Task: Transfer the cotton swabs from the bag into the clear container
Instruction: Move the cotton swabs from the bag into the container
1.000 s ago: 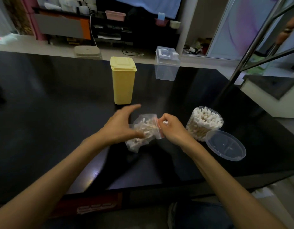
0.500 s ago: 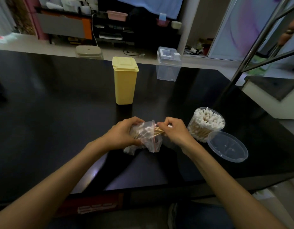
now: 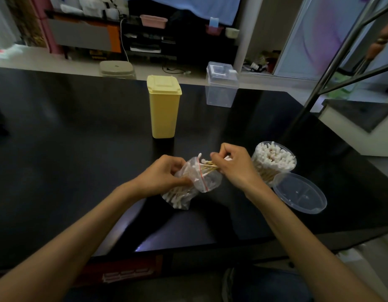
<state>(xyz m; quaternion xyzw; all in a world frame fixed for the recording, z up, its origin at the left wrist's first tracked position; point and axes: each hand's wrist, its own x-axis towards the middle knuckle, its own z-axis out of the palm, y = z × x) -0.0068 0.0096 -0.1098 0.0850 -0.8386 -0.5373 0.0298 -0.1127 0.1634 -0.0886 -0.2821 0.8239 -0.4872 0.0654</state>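
Left hand [image 3: 164, 175] gripping plastic bag [image 3: 195, 182], right hand [image 3: 232, 166] pinching cotton swabs [image 3: 208, 166] at its mouth, clear container [image 3: 273, 164] just right of it

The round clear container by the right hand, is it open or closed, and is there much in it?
Open and nearly full: the clear container shows white swab tips packed to its rim, and its lid lies beside it.

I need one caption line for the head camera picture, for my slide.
Left hand holds the bag while right hand pulls cotton swabs out beside the clear container.
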